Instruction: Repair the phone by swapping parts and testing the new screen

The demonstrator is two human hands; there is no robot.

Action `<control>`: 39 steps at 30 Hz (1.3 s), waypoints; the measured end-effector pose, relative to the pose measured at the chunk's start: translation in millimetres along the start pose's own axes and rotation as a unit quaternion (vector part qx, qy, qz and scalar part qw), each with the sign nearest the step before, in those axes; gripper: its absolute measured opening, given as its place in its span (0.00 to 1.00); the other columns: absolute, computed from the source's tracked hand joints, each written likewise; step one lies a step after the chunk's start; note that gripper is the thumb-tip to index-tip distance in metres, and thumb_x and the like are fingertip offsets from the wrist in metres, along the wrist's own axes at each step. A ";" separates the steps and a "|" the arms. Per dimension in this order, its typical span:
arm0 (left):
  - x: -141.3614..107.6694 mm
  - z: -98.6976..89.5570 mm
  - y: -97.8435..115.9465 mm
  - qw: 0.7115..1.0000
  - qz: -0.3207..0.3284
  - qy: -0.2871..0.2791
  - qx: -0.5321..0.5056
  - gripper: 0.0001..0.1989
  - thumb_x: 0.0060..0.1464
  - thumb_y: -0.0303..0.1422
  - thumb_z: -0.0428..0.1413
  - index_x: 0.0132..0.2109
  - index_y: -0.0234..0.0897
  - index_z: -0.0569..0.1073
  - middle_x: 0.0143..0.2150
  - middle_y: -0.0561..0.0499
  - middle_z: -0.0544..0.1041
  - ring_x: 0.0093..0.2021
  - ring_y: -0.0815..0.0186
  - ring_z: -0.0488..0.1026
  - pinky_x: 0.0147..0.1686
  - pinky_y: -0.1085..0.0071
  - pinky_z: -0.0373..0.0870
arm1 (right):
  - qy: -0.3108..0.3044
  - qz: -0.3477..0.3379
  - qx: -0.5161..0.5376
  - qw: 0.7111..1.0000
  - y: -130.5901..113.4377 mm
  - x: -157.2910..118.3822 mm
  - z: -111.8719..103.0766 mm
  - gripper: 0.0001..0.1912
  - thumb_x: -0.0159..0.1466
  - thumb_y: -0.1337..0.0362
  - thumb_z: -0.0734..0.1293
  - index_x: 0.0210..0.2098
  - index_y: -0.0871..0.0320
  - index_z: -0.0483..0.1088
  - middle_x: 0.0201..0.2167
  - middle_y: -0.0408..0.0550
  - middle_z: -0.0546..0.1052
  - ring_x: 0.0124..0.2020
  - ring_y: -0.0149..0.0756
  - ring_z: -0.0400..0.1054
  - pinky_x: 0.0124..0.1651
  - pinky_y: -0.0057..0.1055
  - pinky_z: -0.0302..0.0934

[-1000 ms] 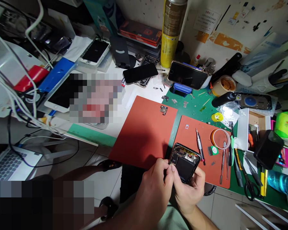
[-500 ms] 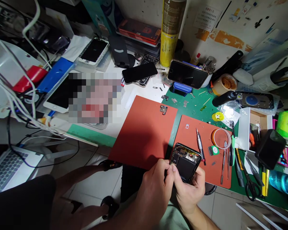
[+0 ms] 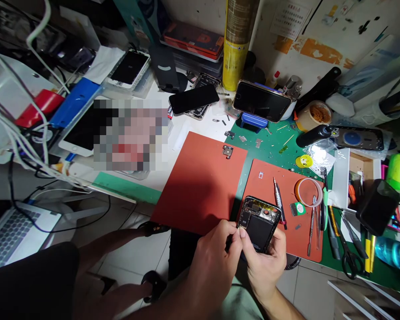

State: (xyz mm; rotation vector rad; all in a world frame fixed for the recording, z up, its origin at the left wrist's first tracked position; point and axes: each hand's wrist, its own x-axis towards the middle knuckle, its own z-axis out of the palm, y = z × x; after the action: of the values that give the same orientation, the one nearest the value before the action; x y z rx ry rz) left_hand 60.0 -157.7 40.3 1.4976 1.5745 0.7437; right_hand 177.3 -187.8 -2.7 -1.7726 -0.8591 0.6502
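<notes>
An opened phone [image 3: 260,226], its inner parts and battery facing up, is tilted over the front edge of the right red mat [image 3: 266,178]. My right hand [image 3: 266,262] grips its lower right side, fingers behind the frame and thumb at the lower left edge. My left hand [image 3: 216,258] is closed, thumb and forefinger pinched at the phone's left edge; whatever they pinch is too small to make out. A screwdriver [image 3: 279,202] lies just beyond the phone. Small metal parts [image 3: 227,151] rest on the left red mat [image 3: 200,182].
On the right are a tape ring [image 3: 308,192], tweezers, black scissors [image 3: 351,262] and a white box [image 3: 340,178]. Behind stand a phone on a blue holder [image 3: 254,121] and a yellow can [image 3: 233,66]. Another person's legs [image 3: 116,249] are at the lower left.
The view has shifted slightly. Both hands keep almost the same hold on the phone, which is tilted a little differently.
</notes>
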 end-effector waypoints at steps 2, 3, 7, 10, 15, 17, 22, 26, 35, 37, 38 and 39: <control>-0.2 0.0 -0.6 1.000 -0.013 -0.008 -0.003 0.06 0.68 0.31 0.54 0.40 0.42 0.71 0.35 0.56 0.83 0.34 0.66 0.83 0.34 0.73 0.78 | -0.029 0.051 -0.002 0.998 -6.6 2.9 -5.4 0.24 0.56 0.55 0.83 0.44 0.58 0.74 0.33 0.45 0.84 0.28 0.35 0.78 0.33 0.28 0.75; -0.3 0.1 -0.7 1.000 -0.019 -0.012 -0.004 0.06 0.68 0.31 0.54 0.40 0.42 0.71 0.36 0.55 0.84 0.35 0.66 0.84 0.34 0.72 0.78 | -0.046 0.078 -0.002 0.996 -10.3 4.5 -8.4 0.24 0.56 0.55 0.83 0.45 0.58 0.74 0.33 0.46 0.84 0.28 0.35 0.79 0.33 0.28 0.75; -1.4 1.4 1.0 1.000 -0.010 -0.007 0.010 0.05 0.67 0.29 0.54 0.41 0.43 0.72 0.39 0.54 0.85 0.37 0.64 0.85 0.35 0.71 0.79 | -0.101 0.150 0.027 0.983 -22.7 9.0 -16.8 0.23 0.57 0.54 0.82 0.43 0.57 0.73 0.37 0.49 0.85 0.32 0.39 0.81 0.37 0.31 0.77; -2.8 1.8 3.6 0.999 0.019 0.016 0.022 0.05 0.67 0.28 0.55 0.40 0.43 0.72 0.40 0.53 0.86 0.37 0.64 0.85 0.34 0.72 0.79 | -0.083 0.150 0.036 0.985 -24.6 7.8 -15.9 0.24 0.56 0.55 0.82 0.45 0.57 0.73 0.38 0.49 0.85 0.33 0.39 0.81 0.38 0.32 0.77; -4.4 -0.3 7.3 0.999 0.036 0.031 0.010 0.06 0.66 0.27 0.56 0.40 0.43 0.72 0.41 0.56 0.86 0.38 0.68 0.85 0.37 0.76 0.79 | -0.030 0.084 0.046 0.995 -17.3 2.3 -8.7 0.23 0.56 0.59 0.82 0.45 0.57 0.74 0.35 0.45 0.84 0.30 0.35 0.80 0.36 0.28 0.77; -5.2 -1.7 8.4 0.999 0.041 0.034 0.008 0.06 0.66 0.26 0.56 0.40 0.43 0.72 0.42 0.56 0.86 0.38 0.68 0.85 0.37 0.77 0.79 | -0.022 0.066 0.050 0.996 -14.5 0.7 -7.4 0.22 0.56 0.60 0.82 0.45 0.57 0.73 0.34 0.45 0.84 0.30 0.35 0.80 0.35 0.27 0.77; -7.0 -3.5 8.8 0.997 0.058 0.039 0.022 0.06 0.66 0.27 0.56 0.41 0.43 0.72 0.44 0.53 0.87 0.40 0.67 0.86 0.38 0.76 0.80 | -0.016 0.043 0.072 0.996 -10.2 -1.2 -8.3 0.20 0.57 0.63 0.82 0.44 0.56 0.73 0.32 0.44 0.84 0.29 0.34 0.80 0.34 0.26 0.77; -6.8 -3.1 8.4 0.996 0.077 0.043 0.031 0.06 0.66 0.27 0.55 0.41 0.43 0.72 0.43 0.53 0.87 0.39 0.66 0.86 0.39 0.76 0.81 | -0.007 0.039 0.075 0.996 -8.0 -2.8 -9.2 0.20 0.57 0.64 0.82 0.44 0.56 0.73 0.33 0.44 0.84 0.30 0.33 0.80 0.35 0.25 0.77; -6.3 -2.7 9.3 0.994 0.090 0.043 0.034 0.06 0.67 0.27 0.55 0.41 0.43 0.72 0.42 0.53 0.87 0.39 0.66 0.86 0.38 0.76 0.81 | -0.004 0.038 0.084 0.996 -9.5 -2.9 -7.3 0.19 0.56 0.64 0.81 0.43 0.56 0.73 0.32 0.44 0.84 0.29 0.34 0.81 0.34 0.25 0.76; -6.2 -2.6 8.6 0.994 0.092 0.040 0.034 0.06 0.67 0.27 0.55 0.41 0.43 0.72 0.42 0.53 0.86 0.39 0.66 0.86 0.39 0.75 0.81 | -0.001 0.039 0.080 0.996 -10.2 -2.5 -6.6 0.19 0.56 0.64 0.82 0.43 0.56 0.73 0.32 0.44 0.84 0.29 0.34 0.80 0.34 0.25 0.76; -6.1 -2.8 8.4 0.995 0.092 0.037 0.032 0.06 0.67 0.27 0.55 0.41 0.43 0.72 0.42 0.53 0.86 0.39 0.66 0.86 0.39 0.75 0.81 | 0.000 0.041 0.078 0.996 -10.4 -2.5 -6.4 0.20 0.56 0.64 0.82 0.43 0.57 0.73 0.32 0.44 0.84 0.28 0.34 0.80 0.34 0.25 0.76; -6.1 -3.1 8.4 0.995 0.089 0.036 0.031 0.06 0.67 0.27 0.55 0.41 0.43 0.72 0.42 0.53 0.86 0.38 0.66 0.86 0.38 0.75 0.81 | -0.001 0.044 0.077 0.996 -10.5 -2.5 -6.2 0.20 0.56 0.63 0.82 0.43 0.57 0.73 0.32 0.44 0.85 0.28 0.34 0.80 0.34 0.25 0.77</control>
State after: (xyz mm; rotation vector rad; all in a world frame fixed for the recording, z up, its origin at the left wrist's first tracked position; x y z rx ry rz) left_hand 61.3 -162.3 49.9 1.6900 1.5436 0.8648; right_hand 178.0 -190.9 9.3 -1.6767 -0.7160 0.7554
